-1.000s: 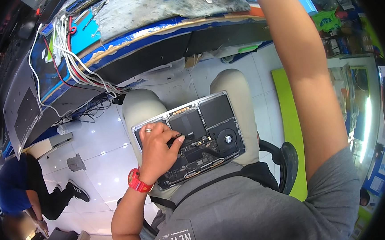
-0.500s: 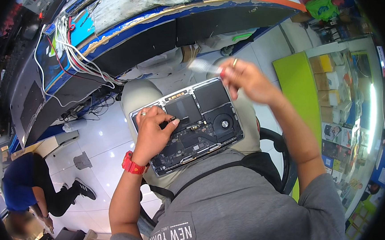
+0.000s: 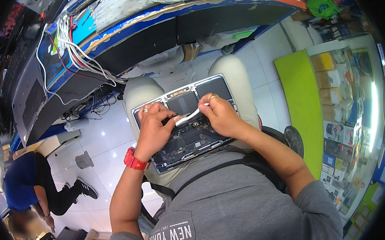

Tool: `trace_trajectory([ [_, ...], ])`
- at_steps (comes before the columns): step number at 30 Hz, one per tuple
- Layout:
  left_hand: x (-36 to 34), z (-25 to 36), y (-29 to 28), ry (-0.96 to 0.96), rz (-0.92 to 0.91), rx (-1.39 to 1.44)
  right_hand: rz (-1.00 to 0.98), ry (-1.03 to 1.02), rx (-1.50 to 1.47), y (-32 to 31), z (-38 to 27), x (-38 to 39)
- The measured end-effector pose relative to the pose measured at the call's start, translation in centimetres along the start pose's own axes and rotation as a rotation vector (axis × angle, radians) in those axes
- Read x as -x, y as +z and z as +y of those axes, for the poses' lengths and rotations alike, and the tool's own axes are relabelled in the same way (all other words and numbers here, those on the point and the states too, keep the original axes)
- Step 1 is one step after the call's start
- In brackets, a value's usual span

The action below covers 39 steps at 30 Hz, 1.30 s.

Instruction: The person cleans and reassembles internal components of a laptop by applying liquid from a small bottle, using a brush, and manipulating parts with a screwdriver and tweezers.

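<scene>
A laptop (image 3: 198,144) with its bottom cover off lies across my lap, its dark battery cells and circuit board exposed. My left hand (image 3: 150,125) rests over the laptop's left part, thumb and fingers pinching a small black part (image 3: 173,116) whose kind I cannot make out. In my right hand (image 3: 221,118) is a slim white brush, much like a toothbrush (image 3: 192,115). It slants over the middle of the laptop, its far end at my left fingertips. That hand and its wrist cover the fan area.
Ahead stands a workbench (image 3: 133,37) with a worn mat and a bundle of white cables (image 3: 73,46) hanging off it. A green-sided glass display case (image 3: 297,112) is at right. At far left a person in blue (image 3: 22,181) bends low. An office chair (image 3: 292,142) is under me.
My right hand has come down and left from beyond the laptop's far right corner, bringing the brush to my left fingertips. The left hand has stayed almost in place.
</scene>
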<state>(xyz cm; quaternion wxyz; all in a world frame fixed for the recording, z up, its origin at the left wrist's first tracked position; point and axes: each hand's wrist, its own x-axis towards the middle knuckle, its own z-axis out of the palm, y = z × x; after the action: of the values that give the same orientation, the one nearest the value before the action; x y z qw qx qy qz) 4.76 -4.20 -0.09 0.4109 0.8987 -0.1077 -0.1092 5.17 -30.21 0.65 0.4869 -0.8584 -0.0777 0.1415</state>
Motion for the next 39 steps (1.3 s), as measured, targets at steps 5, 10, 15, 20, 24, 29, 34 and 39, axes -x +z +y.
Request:
trace_trajectory([
  [5,0.0,0.2,-0.2,-0.006,-0.019,0.018,0.032,-0.093,0.087,0.0,-0.1,-0.8],
  [10,0.0,0.3,-0.2,0.0,-0.012,0.023,-0.018,-0.318,0.475,-1.1,0.4,-0.8],
  [15,0.0,0.3,0.0,0.006,-0.028,0.014,0.023,-0.451,0.463,0.0,0.8,-1.8],
  [20,-0.1,0.3,0.3,0.009,0.001,0.009,0.026,-0.501,0.506,0.2,0.7,-2.6],
  [24,-0.2,0.1,0.1,0.013,-0.004,0.006,0.045,-0.49,0.536,-0.6,1.1,-2.7],
  [29,-0.2,0.1,-0.1,-0.004,-0.036,0.019,0.031,-0.479,0.542,-0.5,1.2,-2.4],
  [34,-0.1,0.5,0.0,-0.053,-0.023,0.034,0.056,-0.256,0.467,-5.3,2.1,-0.2],
  [39,-0.3,0.4,-0.1,-0.06,-0.045,0.034,0.041,-0.314,0.474,-4.0,1.9,0.1],
])
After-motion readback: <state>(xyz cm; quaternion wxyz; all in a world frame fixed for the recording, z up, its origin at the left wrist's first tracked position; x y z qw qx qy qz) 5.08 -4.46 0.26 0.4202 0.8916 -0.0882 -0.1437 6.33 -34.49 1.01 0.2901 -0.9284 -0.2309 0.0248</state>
